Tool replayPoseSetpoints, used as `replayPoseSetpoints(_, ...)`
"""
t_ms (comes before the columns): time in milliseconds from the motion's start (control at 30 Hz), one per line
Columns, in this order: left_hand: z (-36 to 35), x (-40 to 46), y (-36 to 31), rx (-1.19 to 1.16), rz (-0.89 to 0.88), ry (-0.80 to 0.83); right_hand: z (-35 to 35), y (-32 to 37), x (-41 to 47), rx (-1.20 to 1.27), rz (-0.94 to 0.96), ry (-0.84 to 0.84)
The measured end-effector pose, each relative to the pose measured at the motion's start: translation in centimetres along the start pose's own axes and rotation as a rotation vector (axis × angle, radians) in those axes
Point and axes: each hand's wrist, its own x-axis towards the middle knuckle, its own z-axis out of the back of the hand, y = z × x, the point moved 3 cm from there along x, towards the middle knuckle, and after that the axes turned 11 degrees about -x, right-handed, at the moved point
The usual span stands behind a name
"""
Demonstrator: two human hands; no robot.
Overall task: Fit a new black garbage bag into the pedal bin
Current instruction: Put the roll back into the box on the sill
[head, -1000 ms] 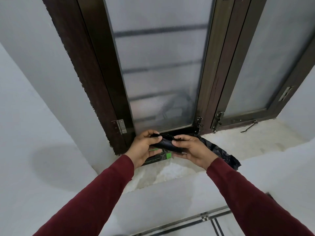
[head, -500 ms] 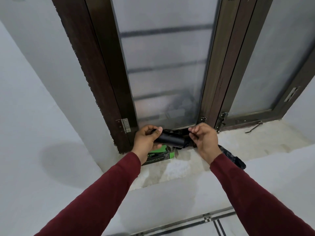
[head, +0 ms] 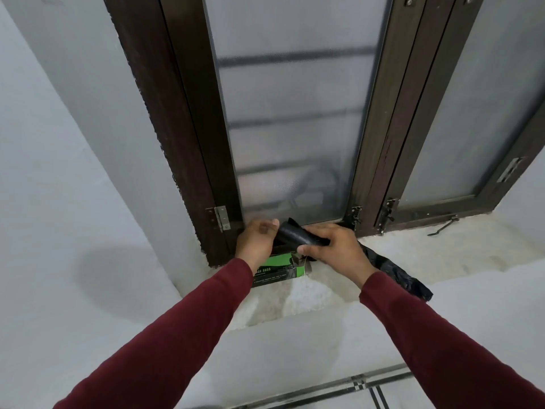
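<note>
A roll of black garbage bags [head: 295, 236] is held at the window sill [head: 442, 249], just in front of the lower edge of the frosted window [head: 295, 128]. The roll is gripped by the right hand [head: 333, 246], whose fingers are curled round its right end, with the thumb seen beneath. The left end of the roll is met by the left hand [head: 256, 239]; its fingers are curled and its thumb is laid against the black plastic, though how firmly the roll is pinched there cannot be told. A loose flap of plastic is raised at the top of the roll, between the two hands.

A green and black box [head: 277, 271] (printed with the letters "AGE BAGS") is seen lying on the sill directly beneath the hands, its near end partly covered by the left wrist. A strip of crumpled black bag [head: 398, 273] is trailed from behind the right wrist across the sill to its front edge at the right. Both forearms are covered by dark red sleeves [head: 191, 335]. A metal hinge [head: 221, 218] is fixed to the dark wooden frame just left of the left hand.
</note>
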Motion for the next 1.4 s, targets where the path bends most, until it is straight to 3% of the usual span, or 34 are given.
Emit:
replayPoseSetpoints(133, -1.4, 0.3, 2.2, 0.65, -0.185, 0.27, 0.9, -2.1, -0.9, 0.114, -0.238, -0.038)
replayPoseSetpoints(200, -2.7, -0.2, 2.9, 0.929, -0.17, 0.408, 1.3, -2.8, -1.3, 0.16, -0.315, -0.054)
replayPoseSetpoints(267, -3.8, -0.3, 3.3, 1.06, -0.105, 0.468, 1.3, -3.3, -1.6, 0.239, -0.391, -0.067)
replayPoseSetpoints(367, -4.6, 0.0, 3.3, 1.089, -0.041, 0.434, 1.4, -3.5, -1.8, 0.32, -0.462, -0.065)
replayPoseSetpoints(500, -4.0, -0.1, 2.7, 1.01, -0.119, 0.314, 1.4, -3.5, -1.9, 0.355, -0.476, -0.042)
replayPoseSetpoints(633, -2.7, -0.1, 1.7, 0.734, -0.187, 0.128, 1.5, -2.7, -1.9, 0.404, -0.477, -0.022)
replayPoseSetpoints(800, 0.3, -0.2, 2.0, 0.206, -0.11, -0.055, 1.7, -0.4, -1.0, 0.423, -0.416, -0.008)
replayPoseSetpoints(933, 1.8, -0.5, 3.2, -0.207, 0.115, -0.061, 1.6, 1.7, 0.0, 0.344, -0.325, -0.003)
replayPoseSetpoints(1400, 3.5, -2.5, 4.2, -0.369, 0.156, 0.019, 1.0, 4.6, 0.2, 0.263, -0.338, 0.101)
